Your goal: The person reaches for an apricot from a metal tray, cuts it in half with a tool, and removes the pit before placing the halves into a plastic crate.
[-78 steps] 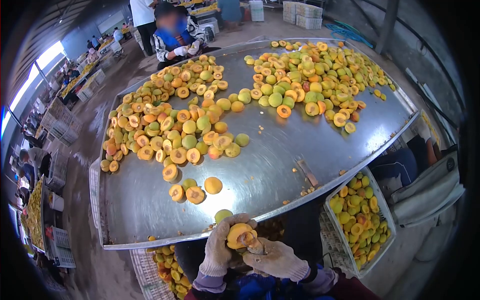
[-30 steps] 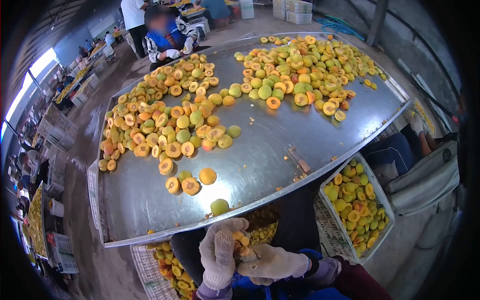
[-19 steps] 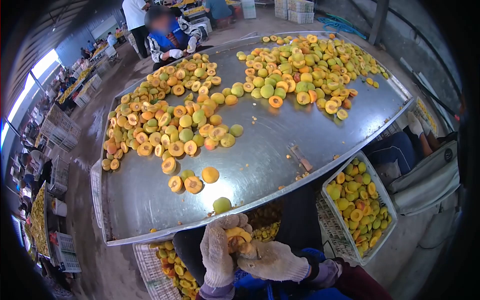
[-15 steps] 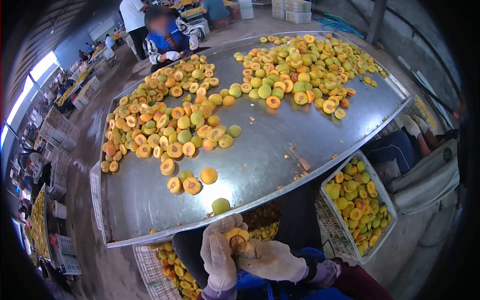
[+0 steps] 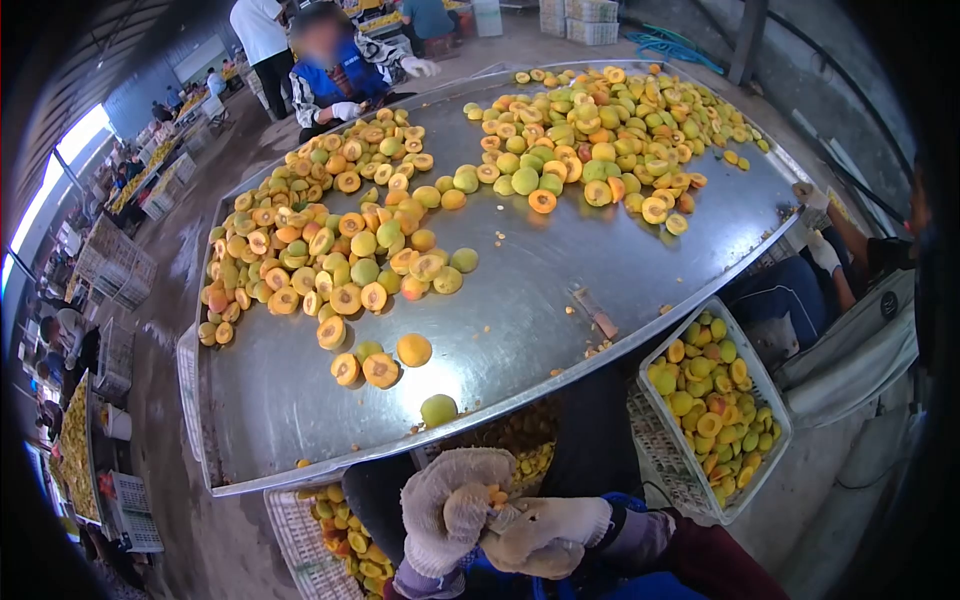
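Both hands wear pale, stained knit gloves and meet in front of my lap, below the near edge of the metal table [image 5: 520, 330]. My left hand [image 5: 450, 510] is closed, fingers curled round a small orange piece of peach [image 5: 497, 494] that is mostly hidden. My right hand [image 5: 548, 530] is closed too, its fingertips against the left hand at that piece; whatever it grips is hidden. Just beyond them a greenish whole peach [image 5: 438, 410] sits by the table edge. Two cut peach halves [image 5: 380, 370] lie farther in, beside an orange peach [image 5: 413, 350].
Piles of halved peaches [image 5: 610, 130] cover the far and left parts of the table. Fruit-filled crates stand at right [image 5: 785, 400] and below left [image 5: 300, 540]. A short brown-handled tool [image 5: 604, 325] lies near the edge. Co-workers sit across [image 5: 345, 75] and at right [image 5: 850, 260].
My hands have drawn closer together, and the peach flesh seen between them is now mostly covered. The person across has raised a gloved hand outward; the person at right has reached to the table edge.
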Demonstrator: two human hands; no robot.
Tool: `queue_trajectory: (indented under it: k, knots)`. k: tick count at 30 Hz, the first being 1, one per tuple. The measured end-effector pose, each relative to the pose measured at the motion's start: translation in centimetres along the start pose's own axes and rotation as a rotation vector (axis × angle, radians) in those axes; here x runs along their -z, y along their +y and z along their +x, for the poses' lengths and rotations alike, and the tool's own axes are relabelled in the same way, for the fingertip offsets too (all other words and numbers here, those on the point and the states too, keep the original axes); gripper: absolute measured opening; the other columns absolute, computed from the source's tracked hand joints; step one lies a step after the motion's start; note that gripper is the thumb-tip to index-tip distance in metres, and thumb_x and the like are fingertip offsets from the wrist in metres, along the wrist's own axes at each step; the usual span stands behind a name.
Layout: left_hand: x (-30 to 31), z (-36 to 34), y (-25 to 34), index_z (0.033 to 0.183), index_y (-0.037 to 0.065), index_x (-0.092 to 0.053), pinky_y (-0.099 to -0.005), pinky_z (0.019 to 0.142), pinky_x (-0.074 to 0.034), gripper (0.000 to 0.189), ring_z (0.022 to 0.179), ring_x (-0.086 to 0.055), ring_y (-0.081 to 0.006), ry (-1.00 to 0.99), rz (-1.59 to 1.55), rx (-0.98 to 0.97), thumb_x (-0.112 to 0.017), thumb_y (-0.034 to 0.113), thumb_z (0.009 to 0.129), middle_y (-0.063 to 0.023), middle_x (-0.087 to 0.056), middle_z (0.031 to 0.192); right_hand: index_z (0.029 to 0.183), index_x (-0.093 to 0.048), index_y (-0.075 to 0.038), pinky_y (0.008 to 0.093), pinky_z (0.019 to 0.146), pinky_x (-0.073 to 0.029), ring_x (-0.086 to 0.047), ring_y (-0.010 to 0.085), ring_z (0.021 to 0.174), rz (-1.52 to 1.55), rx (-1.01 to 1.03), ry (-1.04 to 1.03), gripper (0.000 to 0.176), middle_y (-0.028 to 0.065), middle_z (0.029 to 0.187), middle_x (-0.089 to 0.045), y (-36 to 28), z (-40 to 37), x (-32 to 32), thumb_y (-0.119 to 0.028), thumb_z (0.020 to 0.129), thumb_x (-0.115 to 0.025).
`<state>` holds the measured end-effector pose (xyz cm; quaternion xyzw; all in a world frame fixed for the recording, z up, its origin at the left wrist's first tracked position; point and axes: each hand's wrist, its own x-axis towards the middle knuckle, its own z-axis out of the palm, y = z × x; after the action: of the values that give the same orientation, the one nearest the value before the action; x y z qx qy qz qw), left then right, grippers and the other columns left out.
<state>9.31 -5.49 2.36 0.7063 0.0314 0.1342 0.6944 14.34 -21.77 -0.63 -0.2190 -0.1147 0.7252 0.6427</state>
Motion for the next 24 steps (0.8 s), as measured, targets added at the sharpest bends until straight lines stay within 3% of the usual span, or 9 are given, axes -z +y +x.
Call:
queue_trajectory:
  k: [3, 4, 9, 14, 16, 18, 20, 22, 24]
  knots:
    - [-0.5, -0.1, -0.6, 0.108, -0.005, -0.058, -0.0328, 0.067, -0.055, 0.055, 0.073, -0.065, -0.0208, -0.034, -0.005, -0.199, -0.052, 0.049, 0.097, -0.0195, -0.066, 0.095, 0.101, -0.058, -0.007, 0.0218, 0.072, -0.047, -0.057, 0.0080, 0.081, 0.132, 0.124, -0.141, 0.026, 0.0026, 0.089, -0.060, 0.0, 0.5, 0.5, -0.028, 0.089, -0.066]
    - [-0.9, -0.2, -0.6, 0.106, -0.005, -0.059, -0.0338, 0.068, -0.055, 0.057, 0.075, -0.065, -0.0220, 0.059, -0.086, -0.045, -0.050, 0.050, 0.097, -0.0197, -0.065, 0.095, 0.104, -0.058, -0.006, 0.0214, 0.079, -0.046, -0.055, 0.0081, 0.087, 0.171, 0.122, -0.329, 0.026, 0.0029, 0.095, -0.058, -0.1, 0.6, 0.8, -0.025, 0.088, -0.067]
    - [-1.1, 0.1, 0.1, 0.101, -0.006, -0.062, -0.0347, 0.075, -0.055, 0.050, 0.085, -0.068, -0.0223, 0.143, -0.553, 0.334, -0.048, 0.042, 0.100, -0.0166, -0.069, 0.098, 0.105, -0.058, -0.005, 0.0209, 0.079, -0.046, -0.055, 0.0089, 0.082, 0.316, 0.026, -0.163, 0.028, 0.0010, 0.091, -0.057, -0.7, 0.3, -0.1, -0.023, 0.087, -0.068]
    - [0.2, 1.0, -0.3, 0.097, -0.003, -0.062, -0.0374, 0.070, -0.056, 0.054, 0.082, -0.067, -0.0271, 0.016, 0.218, -0.323, -0.044, 0.048, 0.100, -0.0194, -0.065, 0.096, 0.104, -0.058, -0.005, 0.0204, 0.077, -0.046, -0.056, 0.0088, 0.081, 0.232, 0.049, -0.234, 0.026, 0.0006, 0.091, -0.057, -0.6, 0.6, 0.2, -0.022, 0.087, -0.068]
    - [0.5, 1.4, -0.6, 0.096, -0.003, -0.060, -0.0343, 0.065, -0.055, 0.056, 0.077, -0.067, -0.0263, -0.021, 0.284, -0.378, -0.043, 0.050, 0.100, -0.0193, -0.065, 0.095, 0.104, -0.058, -0.005, 0.0201, 0.074, -0.046, -0.055, 0.0091, 0.079, 0.274, -0.025, -0.149, 0.027, 0.0006, 0.090, -0.058, -0.9, 0.5, 0.1, -0.023, 0.086, -0.068]
    - [-0.2, 0.8, -0.5, 0.097, -0.001, -0.058, -0.0322, 0.061, -0.055, 0.054, 0.073, -0.066, -0.0235, 0.011, -0.103, 0.052, -0.041, 0.050, 0.100, -0.0175, -0.065, 0.095, 0.104, -0.059, -0.005, 0.0200, 0.074, -0.046, -0.055, 0.0093, 0.079, 0.286, -0.006, -0.170, 0.028, 0.0008, 0.090, -0.058, -1.1, 0.5, 0.2, -0.023, 0.086, -0.069]
    - [-0.9, 1.2, -1.3, 0.098, 0.002, -0.057, -0.0326, 0.059, -0.055, 0.051, 0.068, -0.065, -0.0222, 0.078, -0.286, 0.104, -0.040, 0.050, 0.100, -0.0170, -0.065, 0.096, 0.104, -0.059, -0.004, 0.0200, 0.073, -0.046, -0.055, 0.0094, 0.079, 0.304, 0.008, -0.192, 0.028, 0.0009, 0.090, -0.058, -1.0, 0.5, 0.0, -0.023, 0.085, -0.070]
    - [-0.3, 2.1, -2.9, 0.096, 0.002, -0.057, -0.0344, 0.056, -0.055, 0.047, 0.063, -0.062, -0.0228, 0.057, -1.287, 0.471, -0.044, 0.047, 0.100, -0.0162, -0.064, 0.089, 0.078, -0.056, -0.006, 0.0205, 0.052, -0.038, -0.049, 0.0089, 0.057, -0.002, 0.007, -0.129, 0.030, 0.0020, 0.069, -0.054, -0.8, 0.7, -0.4, -0.030, 0.080, -0.074]
    - [-0.5, 2.1, -1.6, 0.096, 0.002, -0.057, -0.0326, 0.051, -0.054, 0.044, 0.059, -0.060, -0.0220, 0.222, -1.127, 0.543, -0.047, 0.045, 0.098, -0.0141, -0.062, 0.082, 0.089, -0.057, -0.006, 0.0208, 0.056, -0.041, -0.053, 0.0088, 0.062, -0.001, 0.030, -0.090, 0.030, 0.0015, 0.073, -0.056, -0.9, 0.7, -0.1, -0.031, 0.083, -0.072]
